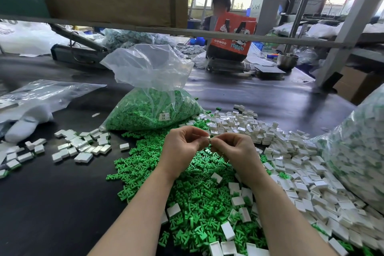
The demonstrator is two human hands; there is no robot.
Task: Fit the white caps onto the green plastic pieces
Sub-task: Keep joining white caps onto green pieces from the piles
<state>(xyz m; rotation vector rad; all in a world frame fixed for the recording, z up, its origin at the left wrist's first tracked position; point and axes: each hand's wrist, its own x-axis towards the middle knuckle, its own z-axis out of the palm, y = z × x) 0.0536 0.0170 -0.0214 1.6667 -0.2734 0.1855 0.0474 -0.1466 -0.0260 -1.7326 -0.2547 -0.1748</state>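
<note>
— What were the hands doing?
— The left hand and right hand met fingertip to fingertip, both pinching one small white rectangular plastic cap, too hidden to tell its direction.
— And around them?
— Forearms angled inward above the heap of loose green plastic pieces; the pile of white caps lay just right.

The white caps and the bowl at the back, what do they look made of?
White caps: likely hard moulded plastic, smooth, slightly glossy, with sharp uniform edges. Bowl: looks like steel, judging by its bright mirror-like sheen.
</note>
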